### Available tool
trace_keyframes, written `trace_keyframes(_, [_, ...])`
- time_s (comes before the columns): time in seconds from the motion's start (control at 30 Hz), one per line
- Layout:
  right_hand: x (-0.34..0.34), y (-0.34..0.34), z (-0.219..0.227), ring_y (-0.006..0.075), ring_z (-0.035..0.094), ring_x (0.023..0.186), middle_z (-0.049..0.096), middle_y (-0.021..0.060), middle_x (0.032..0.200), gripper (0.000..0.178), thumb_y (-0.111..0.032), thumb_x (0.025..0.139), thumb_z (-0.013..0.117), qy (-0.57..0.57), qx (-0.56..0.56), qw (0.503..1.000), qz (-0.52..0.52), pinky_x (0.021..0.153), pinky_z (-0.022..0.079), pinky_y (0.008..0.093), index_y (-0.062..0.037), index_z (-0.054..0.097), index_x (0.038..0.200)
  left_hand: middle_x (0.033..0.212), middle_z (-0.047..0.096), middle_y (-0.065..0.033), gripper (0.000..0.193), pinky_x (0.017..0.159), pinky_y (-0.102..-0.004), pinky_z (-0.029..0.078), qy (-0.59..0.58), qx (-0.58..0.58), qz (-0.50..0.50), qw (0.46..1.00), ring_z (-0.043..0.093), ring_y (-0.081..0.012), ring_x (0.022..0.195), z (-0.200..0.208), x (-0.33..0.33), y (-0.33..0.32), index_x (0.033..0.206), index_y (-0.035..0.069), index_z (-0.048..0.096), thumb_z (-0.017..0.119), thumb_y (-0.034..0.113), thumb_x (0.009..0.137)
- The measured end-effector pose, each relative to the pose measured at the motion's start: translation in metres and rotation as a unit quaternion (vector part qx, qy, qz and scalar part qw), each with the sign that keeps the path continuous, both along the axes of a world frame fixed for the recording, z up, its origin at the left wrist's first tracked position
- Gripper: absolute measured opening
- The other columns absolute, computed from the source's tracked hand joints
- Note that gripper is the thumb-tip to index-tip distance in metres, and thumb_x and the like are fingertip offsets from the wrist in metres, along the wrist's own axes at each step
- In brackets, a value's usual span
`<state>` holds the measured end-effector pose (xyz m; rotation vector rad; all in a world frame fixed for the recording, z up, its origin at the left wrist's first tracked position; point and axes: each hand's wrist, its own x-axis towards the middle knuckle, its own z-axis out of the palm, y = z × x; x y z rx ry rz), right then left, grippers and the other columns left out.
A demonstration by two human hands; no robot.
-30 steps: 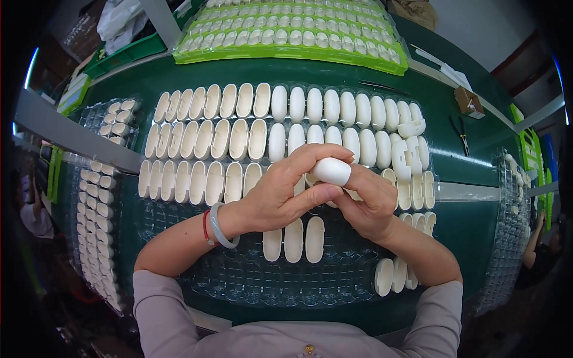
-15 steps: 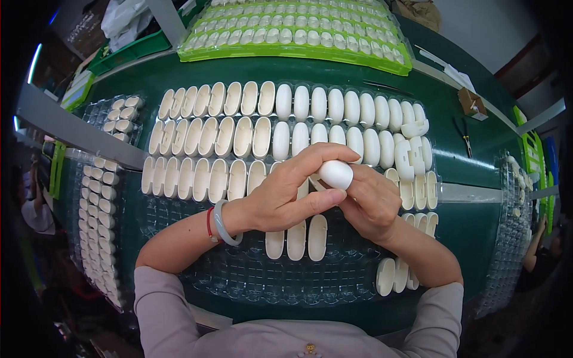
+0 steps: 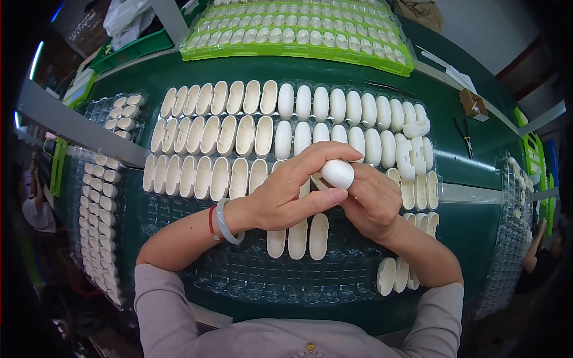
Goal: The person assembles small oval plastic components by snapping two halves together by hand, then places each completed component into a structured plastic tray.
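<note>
Two bare hands meet above the middle of a clear moulded tray point(image 3: 262, 280), with one white rounded shell point(image 3: 338, 174) between them. The left hand point(image 3: 289, 194) grips this shell, its fingers arched over the far side and its thumb along the near side; a pale bangle point(image 3: 227, 222) and a red string point(image 3: 212, 223) circle that wrist. The right hand point(image 3: 377, 200) curls in against the shell's right side, but its fingertips are hidden, so how firmly it grips cannot be told. Just below the hands, three cream hollow shells point(image 3: 298, 240) stand side by side, open faces up. Beyond the hands, rows of similar open shells point(image 3: 236, 96) fill the left part, and smooth white shells point(image 3: 338, 106) lie rounded side up on the right. Pliers point(image 3: 467, 140) and a small cardboard box point(image 3: 473, 105) rest on the green table point(image 3: 239, 68) to the right, and a lime-green tray point(image 3: 239, 51) of small pieces stands at the far side.
</note>
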<state>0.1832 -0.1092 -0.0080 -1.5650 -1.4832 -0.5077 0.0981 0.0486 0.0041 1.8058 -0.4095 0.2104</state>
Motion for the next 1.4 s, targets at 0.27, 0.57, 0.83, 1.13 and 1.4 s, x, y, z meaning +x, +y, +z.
trace_keyframes(0.27, [-0.002,0.003,0.0,0.0245,0.062,0.067,0.06,0.0099,0.075,0.023,0.002,0.062,0.068,-0.033,-0.013,0.999,0.012,0.053,0.049,0.0305,0.0012,0.062,0.084,0.113,0.054,-0.0154,0.032,0.095,-0.0341,0.037,0.003,-0.041,0.046,0.998,0.05,-0.0228,0.108,-0.001,-0.005,-0.008,0.109,-0.003,0.056,0.041,0.017,0.089])
trace_keyframes(0.57, [-0.006,0.008,-0.003,0.0263,0.061,0.068,0.06,0.0114,0.078,0.027,0.005,0.06,0.067,-0.011,0.007,0.999,0.04,0.057,0.05,0.0322,0.0016,0.059,0.086,0.107,0.061,-0.0157,0.038,0.091,-0.0298,0.042,0.1,-0.158,0.098,0.977,0.057,-0.0186,0.098,0.004,-0.005,-0.009,0.105,-0.008,0.058,0.032,0.018,0.094])
trace_keyframes(0.83, [-0.008,0.007,-0.002,0.029,0.061,0.072,0.06,0.0128,0.083,0.031,0.007,0.061,0.068,-0.001,-0.01,0.999,0.044,0.062,0.051,0.0344,0.0018,0.058,0.09,0.105,0.062,-0.0146,0.041,0.09,-0.0283,0.042,0.118,-0.164,0.097,0.975,0.057,-0.0165,0.097,0.004,-0.006,-0.01,0.106,-0.008,0.058,0.03,0.019,0.095])
trace_keyframes(1.13, [-0.003,0.006,0.002,0.0278,0.062,0.081,0.061,0.0164,0.092,0.033,0.008,0.069,0.069,0.074,0.006,0.997,-0.004,0.071,0.051,0.0326,0.0017,0.056,0.1,0.117,0.054,-0.0126,0.044,0.092,-0.0275,0.038,0.015,-0.172,0.079,0.982,0.051,-0.0173,0.106,-0.006,-0.002,-0.014,0.126,-0.001,0.045,0.037,0.031,0.097])
trace_keyframes(1.4, [-0.001,-0.001,-0.001,0.0281,0.062,0.078,0.062,0.0135,0.092,0.033,-0.001,0.066,0.069,-0.041,0.001,0.999,-0.025,0.068,0.051,0.0347,0.0029,0.059,0.098,0.127,0.041,-0.014,0.061,0.094,-0.0308,0.038,-0.045,-0.098,0.069,0.992,0.046,-0.022,0.114,-0.015,-0.002,-0.022,0.139,0.005,0.024,0.055,0.024,0.089])
